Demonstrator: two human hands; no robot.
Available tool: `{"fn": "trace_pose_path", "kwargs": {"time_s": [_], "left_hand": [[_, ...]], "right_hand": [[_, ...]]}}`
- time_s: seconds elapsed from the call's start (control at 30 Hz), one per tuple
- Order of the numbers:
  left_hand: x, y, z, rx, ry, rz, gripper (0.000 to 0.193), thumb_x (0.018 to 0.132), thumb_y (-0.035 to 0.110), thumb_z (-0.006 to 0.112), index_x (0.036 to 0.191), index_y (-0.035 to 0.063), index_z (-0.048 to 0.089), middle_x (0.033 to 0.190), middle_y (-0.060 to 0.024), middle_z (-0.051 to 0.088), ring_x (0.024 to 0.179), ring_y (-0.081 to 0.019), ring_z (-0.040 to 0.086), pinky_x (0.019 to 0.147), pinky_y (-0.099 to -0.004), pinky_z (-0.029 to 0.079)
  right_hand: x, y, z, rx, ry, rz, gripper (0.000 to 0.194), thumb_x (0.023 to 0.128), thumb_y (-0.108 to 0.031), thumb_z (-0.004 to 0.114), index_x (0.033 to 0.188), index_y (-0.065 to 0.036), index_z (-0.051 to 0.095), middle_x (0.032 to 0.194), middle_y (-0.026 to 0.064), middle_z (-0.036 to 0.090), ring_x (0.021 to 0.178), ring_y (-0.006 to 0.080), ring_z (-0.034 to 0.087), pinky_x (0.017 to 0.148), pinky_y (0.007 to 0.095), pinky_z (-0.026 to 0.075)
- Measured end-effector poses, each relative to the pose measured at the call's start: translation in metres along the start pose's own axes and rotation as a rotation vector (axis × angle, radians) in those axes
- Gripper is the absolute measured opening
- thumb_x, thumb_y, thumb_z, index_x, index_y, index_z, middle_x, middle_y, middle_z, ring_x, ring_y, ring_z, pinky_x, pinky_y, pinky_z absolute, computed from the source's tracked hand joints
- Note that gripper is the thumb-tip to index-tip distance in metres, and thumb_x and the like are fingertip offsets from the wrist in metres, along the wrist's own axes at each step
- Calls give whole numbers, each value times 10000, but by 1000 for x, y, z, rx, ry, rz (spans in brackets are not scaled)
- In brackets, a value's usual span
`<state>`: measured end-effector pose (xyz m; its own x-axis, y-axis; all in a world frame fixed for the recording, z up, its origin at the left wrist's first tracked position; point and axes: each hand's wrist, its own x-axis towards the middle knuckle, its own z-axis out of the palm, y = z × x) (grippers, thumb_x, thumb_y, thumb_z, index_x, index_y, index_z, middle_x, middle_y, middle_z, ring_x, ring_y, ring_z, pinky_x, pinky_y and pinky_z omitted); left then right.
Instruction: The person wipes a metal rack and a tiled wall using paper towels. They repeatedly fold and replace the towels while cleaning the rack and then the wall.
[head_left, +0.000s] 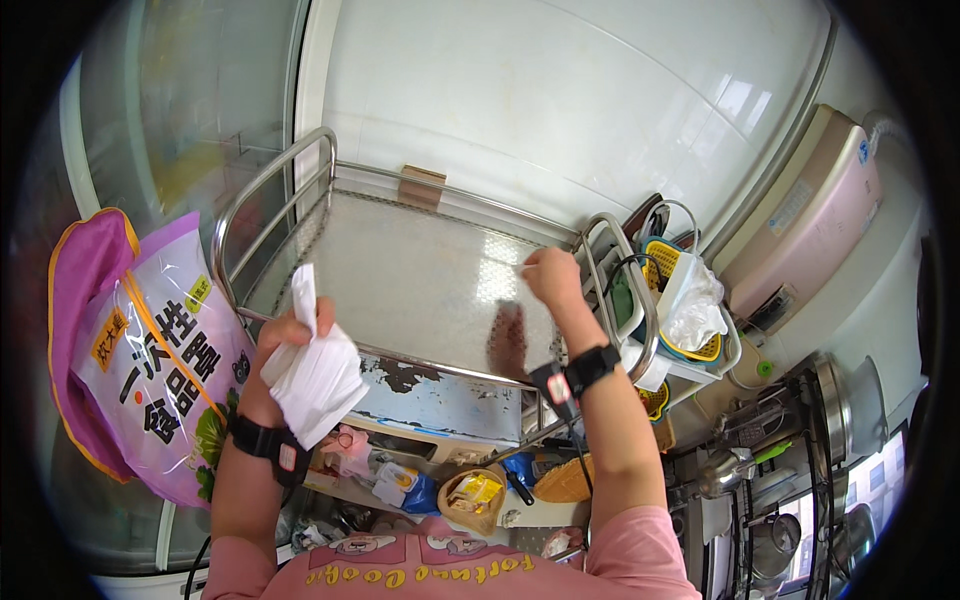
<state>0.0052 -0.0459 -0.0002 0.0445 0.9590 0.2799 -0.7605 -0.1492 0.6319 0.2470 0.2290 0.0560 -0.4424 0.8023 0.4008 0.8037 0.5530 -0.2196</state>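
My left hand (296, 334) grips a folded stack of white paper tissues (319, 382) in front of the trolley's left front corner. Over the right side of the stainless steel trolley top (405, 285) is my right hand (553, 276), its fingers curled; whether something small sits between the fingertips cannot be told. A dark reddish reflection shows on the metal below that hand. Both wrists wear black straps with small devices.
Tubular rails (274, 176) edge the trolley, and a brown block (422, 187) stands at its back. A purple-and-white plastic package (161, 360) hangs at left. Baskets (686, 345) on a white rack stand at right. Below are shelves with a woven basket (472, 499).
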Motion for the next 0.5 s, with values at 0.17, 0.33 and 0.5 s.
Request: {"fn": "trace_pose_path", "kwargs": {"time_s": [0.17, 0.33, 0.5], "left_hand": [[43, 7, -15, -16, -115, 22, 166, 762, 166, 526, 874, 48, 492, 654, -127, 547, 549, -210, 539, 490, -314, 433], [59, 0, -33, -23, -47, 23, 182, 748, 153, 526, 891, 42, 509, 712, -137, 582, 613, -226, 584, 551, -320, 481], [59, -2, -37, -14, -59, 21, 182, 747, 155, 524, 894, 49, 511, 724, -144, 583, 628, -241, 586, 567, -338, 485]], "right_hand": [[23, 40, 18, -73, -59, 117, 149, 693, -165, 651, 802, -103, 731, 805, 172, 666, 791, 330, 650, 772, 389, 521], [17, 38, 20, -166, -148, -63, 217, 663, -163, 660, 850, -77, 727, 811, 191, 663, 785, 327, 652, 790, 375, 518], [-10, 27, 12, -163, -157, -129, 229, 656, -155, 668, 862, -74, 727, 813, 199, 658, 799, 345, 644, 789, 384, 517]]}}
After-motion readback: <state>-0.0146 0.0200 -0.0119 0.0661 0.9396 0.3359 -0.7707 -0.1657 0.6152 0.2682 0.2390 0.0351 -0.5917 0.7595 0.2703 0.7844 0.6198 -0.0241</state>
